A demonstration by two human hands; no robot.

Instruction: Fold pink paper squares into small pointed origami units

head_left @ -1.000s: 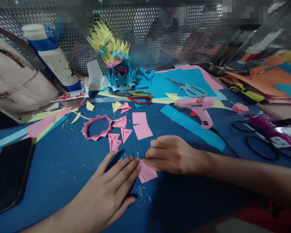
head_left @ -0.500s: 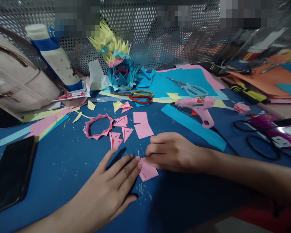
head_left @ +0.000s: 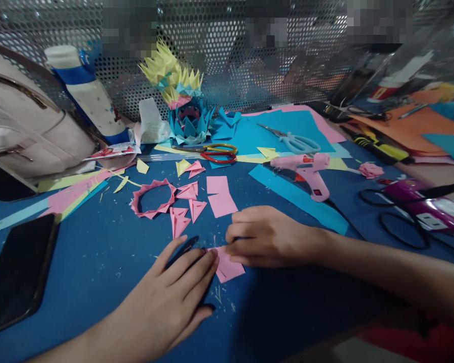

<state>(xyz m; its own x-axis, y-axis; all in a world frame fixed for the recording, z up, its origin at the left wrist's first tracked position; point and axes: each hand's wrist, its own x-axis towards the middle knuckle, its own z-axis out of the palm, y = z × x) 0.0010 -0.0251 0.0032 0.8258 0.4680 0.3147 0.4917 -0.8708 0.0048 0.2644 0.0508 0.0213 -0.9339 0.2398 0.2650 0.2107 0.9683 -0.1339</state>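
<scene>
A small pink paper piece (head_left: 230, 268) lies flat on the blue tabletop between my hands. My left hand (head_left: 176, 292) rests palm down with fingers stretched out, its fingertips on the paper's left edge. Curled closed, my right hand (head_left: 263, 237) has its fingertips at the paper's upper right edge; the exact grip is partly hidden. Just beyond are two pink paper squares (head_left: 221, 197), touching or overlapping. Folded pink triangles (head_left: 189, 190) sit beside a ring of folded pink pieces (head_left: 135, 204).
Behind lie red-and-yellow-handled scissors (head_left: 221, 153), light-blue scissors (head_left: 298, 142), a pink glue gun (head_left: 312, 171) and blue sheets. A folded-paper pineapple-like model (head_left: 191, 118) stands near the perforated metal panel. At left are a phone (head_left: 20, 272), a bottle (head_left: 89, 98) and a bag (head_left: 30, 121).
The view has shifted slightly. My left fingertips have slid a little left, baring more of the pink paper's upper left edge. My right hand stays at the paper.
</scene>
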